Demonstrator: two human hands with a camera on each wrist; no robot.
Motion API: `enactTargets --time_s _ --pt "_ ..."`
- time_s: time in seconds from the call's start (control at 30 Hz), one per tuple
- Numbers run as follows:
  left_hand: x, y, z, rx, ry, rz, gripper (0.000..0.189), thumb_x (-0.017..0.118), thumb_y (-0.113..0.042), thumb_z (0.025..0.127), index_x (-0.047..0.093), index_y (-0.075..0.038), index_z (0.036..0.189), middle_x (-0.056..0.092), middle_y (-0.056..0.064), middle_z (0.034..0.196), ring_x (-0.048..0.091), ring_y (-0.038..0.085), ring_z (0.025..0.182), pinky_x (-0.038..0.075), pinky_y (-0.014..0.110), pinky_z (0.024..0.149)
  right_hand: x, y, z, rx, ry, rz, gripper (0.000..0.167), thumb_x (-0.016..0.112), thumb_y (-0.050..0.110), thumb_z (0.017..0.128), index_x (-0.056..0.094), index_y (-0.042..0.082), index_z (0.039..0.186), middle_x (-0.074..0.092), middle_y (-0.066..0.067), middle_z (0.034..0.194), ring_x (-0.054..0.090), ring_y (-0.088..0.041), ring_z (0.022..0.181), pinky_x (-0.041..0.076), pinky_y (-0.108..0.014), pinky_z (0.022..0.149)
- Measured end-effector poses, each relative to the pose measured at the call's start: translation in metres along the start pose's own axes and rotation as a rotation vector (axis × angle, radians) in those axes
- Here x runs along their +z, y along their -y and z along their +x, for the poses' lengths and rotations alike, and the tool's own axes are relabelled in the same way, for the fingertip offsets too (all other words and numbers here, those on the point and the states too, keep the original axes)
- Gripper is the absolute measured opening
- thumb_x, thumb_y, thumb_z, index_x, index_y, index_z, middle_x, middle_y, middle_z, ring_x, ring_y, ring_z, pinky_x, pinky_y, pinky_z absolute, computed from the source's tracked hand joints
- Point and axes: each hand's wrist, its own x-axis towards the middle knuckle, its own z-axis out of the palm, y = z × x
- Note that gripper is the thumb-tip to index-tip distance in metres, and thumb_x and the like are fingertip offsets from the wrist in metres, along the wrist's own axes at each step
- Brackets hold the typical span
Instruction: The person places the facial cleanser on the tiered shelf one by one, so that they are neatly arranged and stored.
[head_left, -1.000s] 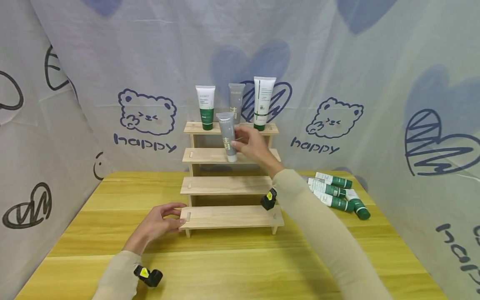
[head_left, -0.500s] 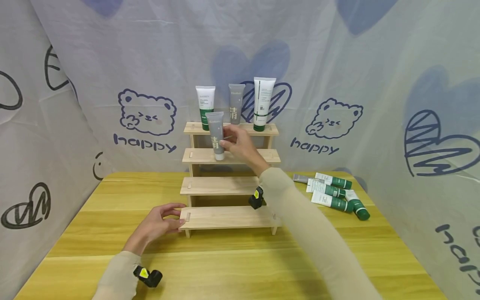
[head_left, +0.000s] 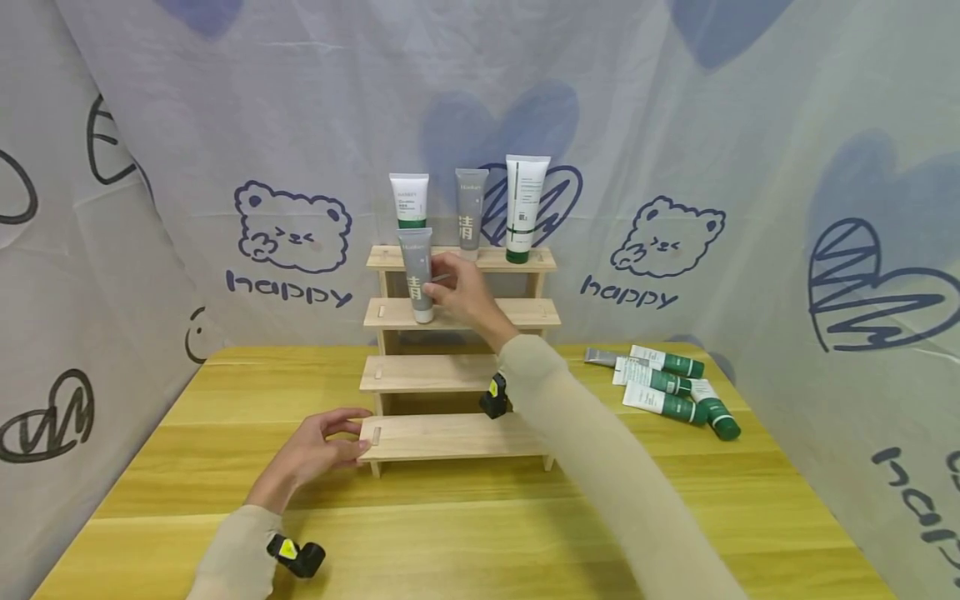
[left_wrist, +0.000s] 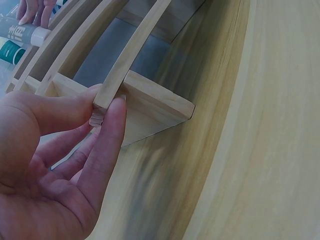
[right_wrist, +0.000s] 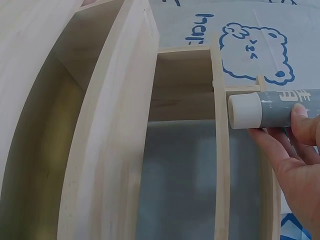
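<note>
My right hand (head_left: 471,293) grips a grey squeeze tube (head_left: 417,265) with a white cap, thumb on its front. Upright with cap down, the tube is at the left end of the second-highest board (head_left: 498,312) of a four-step wooden display stand. In the right wrist view the white cap (right_wrist: 245,111) is right at that board's edge. My left hand (head_left: 322,446) pinches the left end of the lowest board (head_left: 457,436) between thumb and fingers, seen closely in the left wrist view on the board end (left_wrist: 112,90).
On the top board stand a white-and-green tube (head_left: 409,200), partly hidden by the held one, another grey tube (head_left: 470,208) and a taller white tube (head_left: 527,204). Several green-capped tubes (head_left: 663,402) and a grey tube (head_left: 604,357) lie at the table's right. A printed curtain (head_left: 300,100) hangs behind.
My right hand has carried the grey tube leftward along the second-highest board, now in front of the white-and-green tube. The left hand has stayed on the lowest board.
</note>
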Motion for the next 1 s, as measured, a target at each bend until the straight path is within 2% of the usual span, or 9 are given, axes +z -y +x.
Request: enactTargets --time_s 0.23,0.6,1.0 --pt "0.0 0.0 0.0 -0.004 0.001 0.005 0.06 0.071 -0.011 0.097 0.048 0.002 0.15 0.061 0.026 0.131 0.071 0.018 0.097 0.065 0.032 0.082 0.004 0.0 0.0 0.041 -0.012 0.016 0.036 0.064 -0.008 0.095 0.061 -0.008 0.131 0.067 -0.027 0.127 0.069 -0.041 0.115 0.059 -0.04 0.102" --pt "0.0 0.001 0.0 0.003 0.005 0.001 0.06 0.071 -0.01 0.097 0.047 0.002 0.15 0.06 0.027 0.132 0.071 0.019 0.098 0.065 0.032 0.082 0.009 -0.002 0.004 0.04 -0.017 0.04 0.035 0.063 -0.01 0.095 0.059 -0.01 0.13 0.066 -0.029 0.127 0.069 -0.041 0.115 0.06 -0.039 0.1" --pt "0.0 0.002 0.0 -0.002 0.004 0.0 0.059 0.071 -0.01 0.097 0.048 0.002 0.15 0.06 0.026 0.132 0.07 0.019 0.099 0.065 0.031 0.082 0.01 -0.007 0.005 0.024 -0.011 0.036 0.035 0.063 -0.009 0.096 0.059 -0.008 0.13 0.066 -0.026 0.129 0.067 -0.038 0.12 0.055 -0.039 0.109"
